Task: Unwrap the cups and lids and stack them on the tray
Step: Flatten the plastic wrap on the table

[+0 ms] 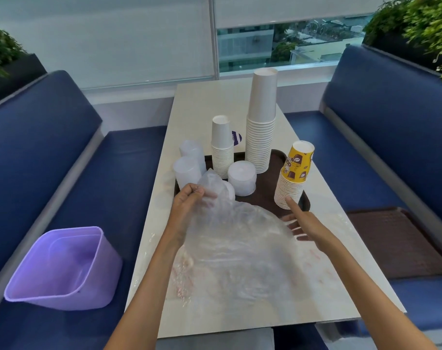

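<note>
A dark brown tray on the table carries upside-down stacks: a tall white cup stack, a shorter white cup stack, a yellow printed cup stack, a stack of white lids and translucent lid stacks at its left edge. A clear plastic wrapper lies crumpled over the tray's near edge and the table. My left hand pinches the wrapper's top. My right hand is spread open at the wrapper's right side, its fingers partly behind the film, just below the yellow stack.
A purple plastic bin sits tilted on the blue bench at left. A second brown tray lies on the right bench. More clear film lies on the table near my right hand. Window and planters are beyond.
</note>
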A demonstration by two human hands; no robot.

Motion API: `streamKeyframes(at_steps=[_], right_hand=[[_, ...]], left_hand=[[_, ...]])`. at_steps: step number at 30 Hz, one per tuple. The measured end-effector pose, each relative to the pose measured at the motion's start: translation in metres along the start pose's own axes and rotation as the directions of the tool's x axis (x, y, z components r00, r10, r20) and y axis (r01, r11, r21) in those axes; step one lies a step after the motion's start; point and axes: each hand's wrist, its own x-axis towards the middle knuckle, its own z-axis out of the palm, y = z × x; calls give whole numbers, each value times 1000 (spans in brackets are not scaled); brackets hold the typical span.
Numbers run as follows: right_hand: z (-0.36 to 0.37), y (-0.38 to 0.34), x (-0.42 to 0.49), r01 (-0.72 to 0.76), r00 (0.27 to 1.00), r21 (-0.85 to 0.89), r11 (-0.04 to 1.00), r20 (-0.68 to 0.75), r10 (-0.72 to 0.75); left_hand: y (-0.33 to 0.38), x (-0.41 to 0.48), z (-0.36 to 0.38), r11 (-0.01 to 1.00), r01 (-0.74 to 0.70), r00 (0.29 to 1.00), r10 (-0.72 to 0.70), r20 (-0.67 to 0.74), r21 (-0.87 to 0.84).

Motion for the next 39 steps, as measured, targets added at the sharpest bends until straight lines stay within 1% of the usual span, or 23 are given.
streamKeyframes(at_steps=[3,6,9,11,13,15,16,18,20,21,23,25,26,27,29,32,33,35,37,39], right_hand=[[7,11,0,-87,996,49,995,32,85],[17,17,3,-123,988,216,969,119,99],[28,17,6,-190,969,425,885,228,98],[33,15,8,-238,958,526,816,264,109],[37,12,8,-258,952,573,778,286,106],[41,8,8,-240,950,574,783,306,66],[41,5,7,-222,951,584,781,306,41],[40,0,5,-152,967,635,757,253,-18],[33,-4,6,-27,994,673,739,95,-50],[28,-4,8,43,999,670,741,-11,-47],[18,-4,9,131,983,634,762,-182,-18],[12,-6,4,226,957,567,792,-281,-72],[10,-6,3,270,949,561,782,-294,-117],[8,-6,3,304,944,570,763,-288,-161],[6,-7,2,328,945,606,725,-208,-253],[11,0,5,292,940,641,710,-56,-336],[13,4,5,287,937,637,715,-33,-347],[17,10,4,278,943,612,740,-27,-332],[18,15,4,248,965,516,820,-58,-255],[17,22,4,227,974,421,878,-79,-214]], left_hand=[[0,-1,-2,999,18,1000,-18,-10,-34],[0,-2,-2,996,28,999,-30,-16,-87],[2,-3,-1,990,53,998,-55,-14,-128],[2,-3,-3,987,77,996,-82,-29,-141],[1,-2,-5,986,93,994,-100,-46,-138],[0,-2,-7,989,89,993,-97,-61,-116],[0,-3,-9,991,80,993,-88,-73,-103],[0,-3,-12,997,59,990,-66,-124,-57],[0,-3,-16,999,46,976,-46,-212,-4],[-1,-3,-18,999,45,964,-40,-263,14],[-4,-2,-23,997,55,936,-32,-350,56],[-6,-2,-24,994,71,921,-33,-389,84],[-6,-2,-23,993,81,918,-39,-394,91],[-6,-3,-20,991,92,916,-47,-399,94],[-7,-2,-16,989,122,904,-75,-421,86],[-13,0,-15,979,178,884,-114,-454,100],[-16,0,-14,972,200,881,-124,-457,121],[-24,-2,-15,960,240,869,-147,-473,143],[-33,-5,-18,952,273,855,-175,-489,136],[-45,-9,-21,939,320,846,-224,-483,126]])
